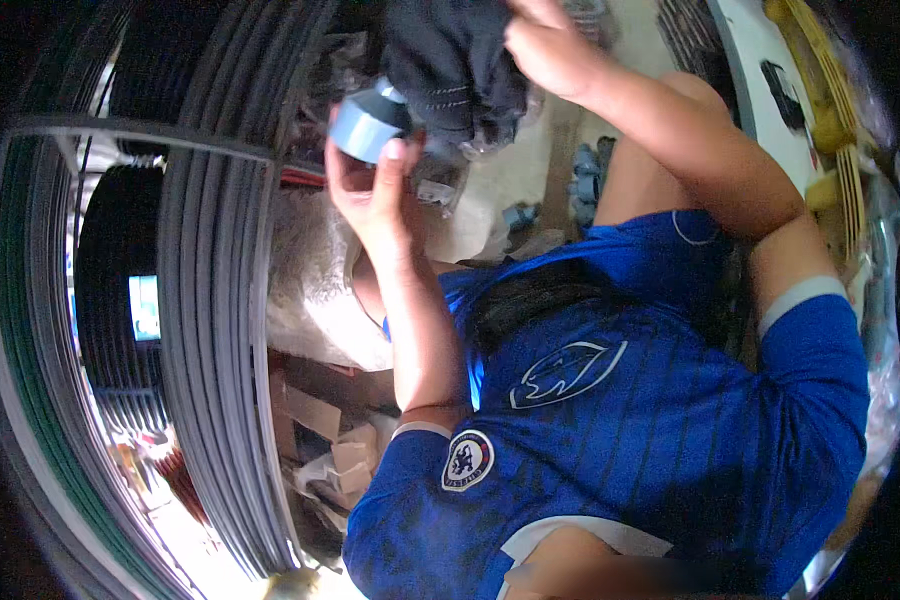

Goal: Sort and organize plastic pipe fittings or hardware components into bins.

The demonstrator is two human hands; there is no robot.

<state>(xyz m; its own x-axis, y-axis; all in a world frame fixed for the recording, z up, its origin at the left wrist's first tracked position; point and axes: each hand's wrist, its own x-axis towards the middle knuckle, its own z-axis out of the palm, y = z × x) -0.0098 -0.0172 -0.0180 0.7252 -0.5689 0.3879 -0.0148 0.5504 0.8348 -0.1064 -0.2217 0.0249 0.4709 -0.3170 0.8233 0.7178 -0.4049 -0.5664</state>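
Observation:
My left hand [381, 191] grips a blue-grey plastic pipe fitting [367, 129], which looks like a reducer with a narrower end. The thumb presses on its near side, and the fingers wrap around the far side. Right beside the fitting is a bundle of black cloth or a black bag [450, 64] with a pale stitched line. At the top edge my right hand [546, 49] is blurred and partly cut off; it overlaps the right side of the black bundle, and I cannot tell whether it holds it. More blue-grey fittings [585, 180] lie on the floor beyond my lap.
Long grey pipes [202, 337] are stacked in a metal rack [142, 139] along my left. A whitish sack [315, 277] and torn cardboard [349, 457] lie beside me. To the right are a white surface [757, 45] with a black object [782, 94], and yellow items [832, 135].

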